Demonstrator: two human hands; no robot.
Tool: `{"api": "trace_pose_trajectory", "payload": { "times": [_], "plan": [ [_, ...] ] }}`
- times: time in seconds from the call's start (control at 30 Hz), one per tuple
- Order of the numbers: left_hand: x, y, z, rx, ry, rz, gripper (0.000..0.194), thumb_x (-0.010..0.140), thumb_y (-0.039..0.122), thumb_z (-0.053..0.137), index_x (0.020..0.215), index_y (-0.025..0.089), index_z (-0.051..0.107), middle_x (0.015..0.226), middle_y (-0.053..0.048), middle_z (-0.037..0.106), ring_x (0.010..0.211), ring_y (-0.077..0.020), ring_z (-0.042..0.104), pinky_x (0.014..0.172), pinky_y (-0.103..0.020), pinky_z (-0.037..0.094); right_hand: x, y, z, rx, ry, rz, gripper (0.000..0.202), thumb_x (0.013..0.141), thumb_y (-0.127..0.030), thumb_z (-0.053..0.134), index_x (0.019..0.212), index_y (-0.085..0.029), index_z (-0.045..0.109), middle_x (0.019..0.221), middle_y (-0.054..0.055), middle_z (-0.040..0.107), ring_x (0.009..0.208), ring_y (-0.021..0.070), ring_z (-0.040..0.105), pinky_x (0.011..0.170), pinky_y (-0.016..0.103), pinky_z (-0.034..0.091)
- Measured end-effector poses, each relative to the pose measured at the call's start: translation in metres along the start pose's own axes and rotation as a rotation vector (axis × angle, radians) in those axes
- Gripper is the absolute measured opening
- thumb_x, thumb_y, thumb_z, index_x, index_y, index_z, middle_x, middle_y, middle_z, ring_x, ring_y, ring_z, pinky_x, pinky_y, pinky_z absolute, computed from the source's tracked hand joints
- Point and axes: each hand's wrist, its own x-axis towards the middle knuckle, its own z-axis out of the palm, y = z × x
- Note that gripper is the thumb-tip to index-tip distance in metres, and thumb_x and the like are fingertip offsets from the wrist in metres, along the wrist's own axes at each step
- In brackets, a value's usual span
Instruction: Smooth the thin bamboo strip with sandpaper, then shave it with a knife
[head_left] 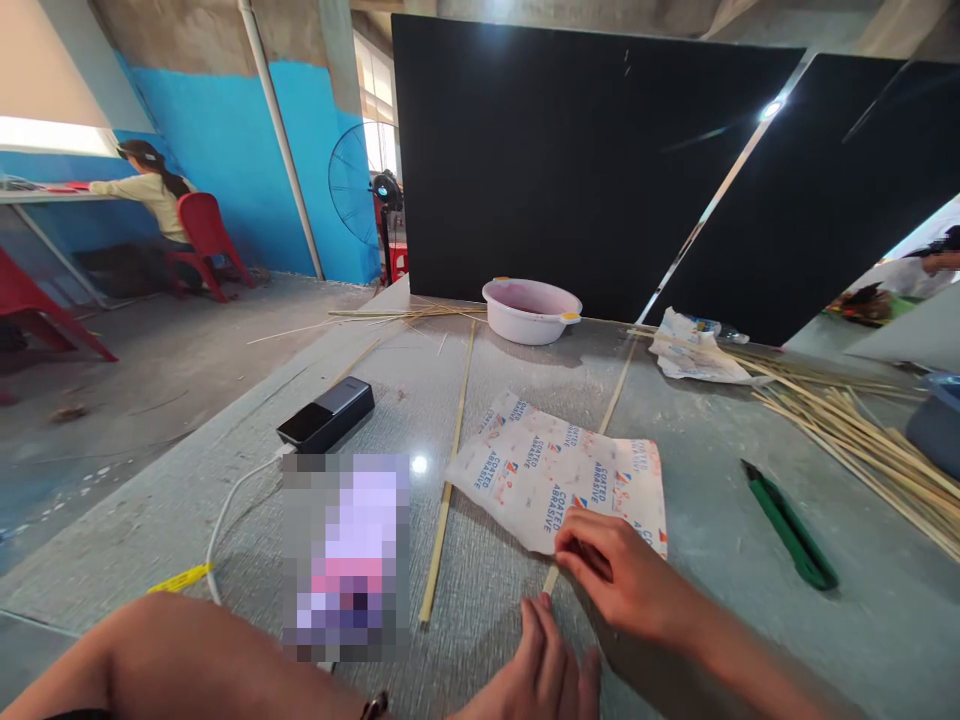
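Note:
My right hand (619,565) pinches the lower edge of a sheet of sandpaper (566,460), its printed "coated abrasive" backing facing up. A thin bamboo strip (616,395) passes beneath the sheet and comes out at its near edge. My left hand (544,660) is closed at the strip's near end, the fingers pressed together; the thumb side is partly hidden. Left of the sheet, a second bamboo strip (442,540) lies flat on the table. A green utility knife (791,525) rests to the right of my right hand.
A power bank (326,412) with a white cable (217,520) and a blurred-out phone (352,560) lie on the left. Behind are a white basin (532,320), crumpled paper (694,352) and bamboo strips (847,430). Black panels (585,170) stand beyond. A person (157,190) sits at far left.

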Motion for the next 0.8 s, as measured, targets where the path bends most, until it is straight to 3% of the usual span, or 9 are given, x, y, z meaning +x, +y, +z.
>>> {"api": "trace_pose_trajectory", "payload": {
  "times": [0.13, 0.27, 0.43, 0.6, 0.8],
  "plan": [
    [0.001, -0.003, 0.000, -0.084, 0.024, -0.026, 0.040, 0.108, 0.016, 0.041, 0.136, 0.011, 0.068, 0.098, -0.010, 0.078, 0.095, -0.0263, 0.078, 0.087, -0.049, 0.053, 0.000, 0.004, 0.000, -0.103, 0.120, 0.007, 0.024, 0.106, -0.016, 0.048, 0.088, -0.020, 0.063, 0.089, 0.007, 0.068, 0.081, 0.0226, 0.065, 0.074, 0.036, 0.047],
    [0.003, -0.003, 0.003, -0.089, 0.101, -0.099, 0.035, 0.106, 0.015, 0.042, 0.127, 0.007, 0.069, 0.088, -0.009, 0.078, 0.085, -0.0266, 0.077, 0.082, -0.049, 0.052, -0.002, 0.004, -0.001, -0.042, -0.015, -0.031, 0.021, 0.103, -0.013, 0.053, 0.086, -0.021, 0.064, 0.088, 0.005, 0.069, 0.080, 0.0210, 0.066, 0.073, 0.033, 0.048],
    [0.003, -0.003, 0.002, -0.121, 0.082, -0.083, 0.037, 0.107, 0.015, 0.041, 0.129, 0.008, 0.069, 0.092, -0.010, 0.079, 0.091, -0.0265, 0.078, 0.086, -0.049, 0.051, -0.005, 0.003, 0.002, -0.143, 0.085, 0.007, 0.025, 0.107, -0.015, 0.047, 0.090, -0.020, 0.064, 0.092, 0.007, 0.068, 0.083, 0.0231, 0.066, 0.075, 0.036, 0.048],
    [0.000, 0.003, 0.002, -0.109, 0.072, -0.104, 0.036, 0.107, 0.016, 0.042, 0.129, 0.007, 0.070, 0.094, -0.011, 0.078, 0.092, -0.0282, 0.077, 0.087, -0.052, 0.051, -0.010, -0.002, 0.007, -0.059, -0.049, -0.056, 0.021, 0.104, -0.012, 0.050, 0.091, -0.021, 0.065, 0.093, 0.005, 0.069, 0.084, 0.0209, 0.067, 0.075, 0.033, 0.049],
    [0.000, -0.004, -0.002, -0.064, -0.006, 0.035, 0.042, 0.109, 0.018, 0.039, 0.139, 0.011, 0.067, 0.098, -0.011, 0.078, 0.096, -0.0273, 0.079, 0.085, -0.051, 0.054, -0.005, 0.015, 0.001, -0.258, 0.131, 0.002, 0.025, 0.108, -0.014, 0.046, 0.090, -0.021, 0.063, 0.091, 0.006, 0.068, 0.082, 0.0239, 0.067, 0.073, 0.036, 0.047]
  ]
}}
